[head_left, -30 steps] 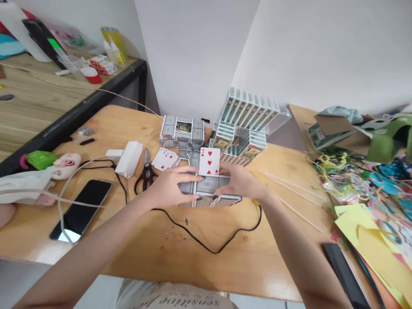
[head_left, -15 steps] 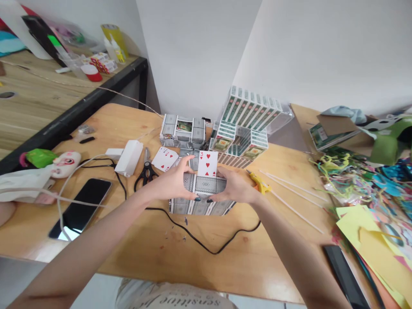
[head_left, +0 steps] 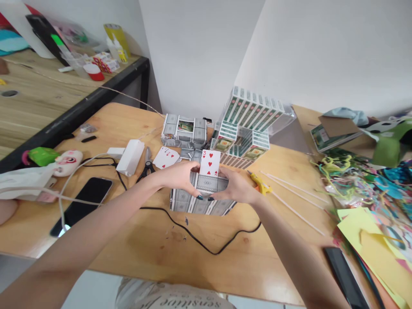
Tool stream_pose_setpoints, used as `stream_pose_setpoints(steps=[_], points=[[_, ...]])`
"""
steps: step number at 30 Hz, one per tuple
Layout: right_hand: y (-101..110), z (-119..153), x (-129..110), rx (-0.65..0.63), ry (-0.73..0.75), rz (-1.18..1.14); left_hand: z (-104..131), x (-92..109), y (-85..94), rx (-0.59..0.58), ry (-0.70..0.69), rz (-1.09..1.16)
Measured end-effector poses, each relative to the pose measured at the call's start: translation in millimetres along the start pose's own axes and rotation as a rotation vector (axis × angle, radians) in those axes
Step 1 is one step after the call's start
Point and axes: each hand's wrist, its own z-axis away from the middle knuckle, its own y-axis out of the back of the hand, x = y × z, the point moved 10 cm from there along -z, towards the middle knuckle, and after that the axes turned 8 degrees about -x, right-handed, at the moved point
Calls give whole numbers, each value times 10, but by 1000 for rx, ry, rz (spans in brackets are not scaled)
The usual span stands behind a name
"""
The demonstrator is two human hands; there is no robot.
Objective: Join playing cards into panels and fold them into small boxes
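Note:
A box-like block covered in grey-backed playing cards (head_left: 196,204) stands on the table before me. My left hand (head_left: 183,177) grips its top left part, thumb on the near side and fingers towards the far side. On the right, my right hand (head_left: 237,185) holds it likewise, with its thumb close to the left one. Between the hands a three of hearts (head_left: 210,163) stands upright at the block's far edge, face towards me. Behind is a second card-covered structure (head_left: 184,131). Loose playing cards (head_left: 165,157) lie to the left, beside black-handled scissors (head_left: 146,169).
Stacked green-and-white card boxes (head_left: 254,109) rise behind at right. A yellow glue gun (head_left: 261,183) and white sticks (head_left: 298,210) lie right of the block. A black cable (head_left: 199,243) curves in front. Left are a phone (head_left: 84,204) and a white adapter (head_left: 130,158).
My left fingers have lowered and drawn in against the block's far side, beside the upright card. The right hand keeps nearly the same hold. The view has shifted slightly.

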Motion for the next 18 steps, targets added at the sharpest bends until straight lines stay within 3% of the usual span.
stream_pose_setpoints(steps=[8, 18], points=[[2, 2, -64, 1, 16, -20, 107, 149, 44, 136, -39, 64], [-3, -14, -29, -12, 15, -28, 159, 119, 71, 252, -105, 128]])
